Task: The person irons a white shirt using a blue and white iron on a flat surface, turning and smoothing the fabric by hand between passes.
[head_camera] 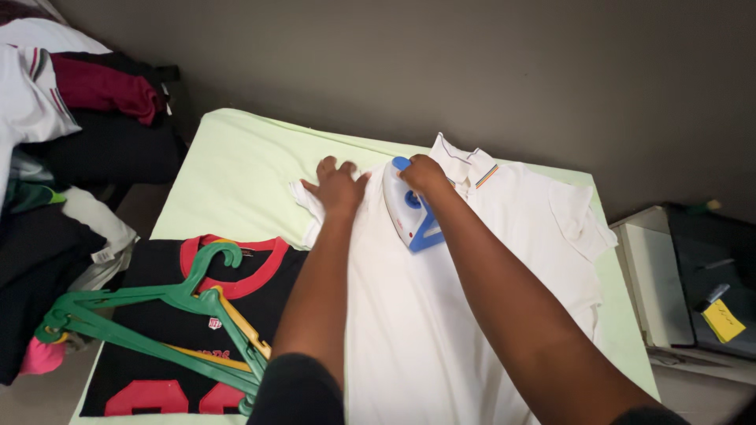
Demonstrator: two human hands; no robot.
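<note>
A white and blue iron (409,211) rests on a white polo shirt (441,315) at the centre of the frame, on a table (228,173) under a pale green cover. The right hand (423,173) is closed around the iron's handle. The left hand (337,187) lies flat, fingers spread, pressing the shirt's sleeve just beside it. At lower left, green hangers (157,315) lie on a black and red jersey (150,346). Piled clothes (71,118) fill the upper left.

Right hand (423,173) closed on handle of white/blue iron (408,211), resting on white polo shirt (441,315). Left hand (337,187) flat, fingers spread, pressing shirt sleeve beside iron. Shirt lies on pale-green tabletop (236,169). Near left: black/red jersey (169,330) w/ green hangers (150,315) on top. Clothes pile (71,126) far left.
</note>
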